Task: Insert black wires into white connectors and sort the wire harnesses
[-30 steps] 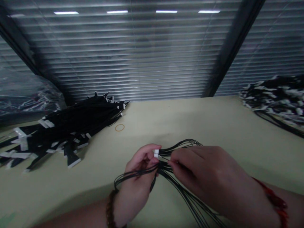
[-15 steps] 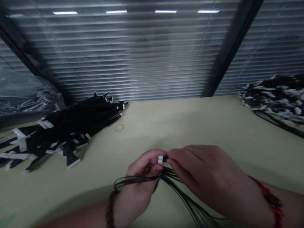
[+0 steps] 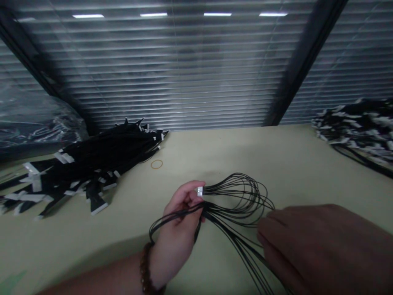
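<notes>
My left hand is closed, its thumb and forefinger pinching a small white connector. Thin black wires fan out of the connector's right side and bend round in a wide loop. More strands of the same bundle cross the left palm and pass between the fingers, then trail down to the right. At the loop's right end is my right hand, dark and a little blurred, with fingers curled against the wires. Its fingertips are partly hidden behind the back of the hand.
Black cable bundles with white ends lie piled on the left of the table. A rubber band rests beside them. Another heap of black-and-white cables is at the right. Clear plastic and window blinds stand behind.
My right hand has moved away from the connector, to the right and down. The wires between the hands now show as a spread loop. My left hand still pinches the connector, slightly higher.
</notes>
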A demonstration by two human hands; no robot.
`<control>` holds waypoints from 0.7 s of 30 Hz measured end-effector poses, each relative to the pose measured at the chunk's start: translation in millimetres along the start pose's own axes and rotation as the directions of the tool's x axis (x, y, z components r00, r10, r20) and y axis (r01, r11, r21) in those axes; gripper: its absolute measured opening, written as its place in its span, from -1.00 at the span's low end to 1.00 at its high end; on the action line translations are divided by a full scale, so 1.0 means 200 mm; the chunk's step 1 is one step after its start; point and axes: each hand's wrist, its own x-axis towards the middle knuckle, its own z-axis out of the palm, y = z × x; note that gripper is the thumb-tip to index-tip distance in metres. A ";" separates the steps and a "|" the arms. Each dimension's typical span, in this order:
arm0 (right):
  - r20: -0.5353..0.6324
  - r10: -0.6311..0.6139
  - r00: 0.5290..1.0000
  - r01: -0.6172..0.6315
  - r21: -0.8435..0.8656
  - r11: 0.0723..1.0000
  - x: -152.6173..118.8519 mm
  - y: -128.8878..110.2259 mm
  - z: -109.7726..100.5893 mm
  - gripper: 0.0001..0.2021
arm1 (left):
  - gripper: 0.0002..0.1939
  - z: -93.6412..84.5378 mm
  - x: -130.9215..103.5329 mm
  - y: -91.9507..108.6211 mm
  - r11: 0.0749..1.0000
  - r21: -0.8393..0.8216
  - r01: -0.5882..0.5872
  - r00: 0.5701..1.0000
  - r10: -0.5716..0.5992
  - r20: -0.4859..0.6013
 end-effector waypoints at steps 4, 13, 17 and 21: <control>0.302 0.092 0.949 -0.113 0.054 0.992 0.03 0.00 0.03 -0.77 | -0.77 0.00 -0.01 0.00 1.000 0.017 -0.007 1.000 0.007 0.010; 0.431 0.152 0.890 -0.210 0.090 0.973 0.07 -0.01 0.00 -0.78 | -0.78 0.01 0.00 0.01 1.000 0.009 0.016 1.000 -0.016 -0.007; 0.202 0.034 0.979 -0.051 0.079 0.996 0.04 0.02 0.03 -0.83 | -0.77 0.00 0.01 0.01 0.999 0.011 0.033 0.998 -0.032 -0.045; 0.172 -0.008 0.985 -0.006 0.081 0.997 -0.02 0.03 0.06 -0.75 | -0.76 -0.01 0.01 0.01 0.998 0.030 0.049 0.996 -0.046 -0.075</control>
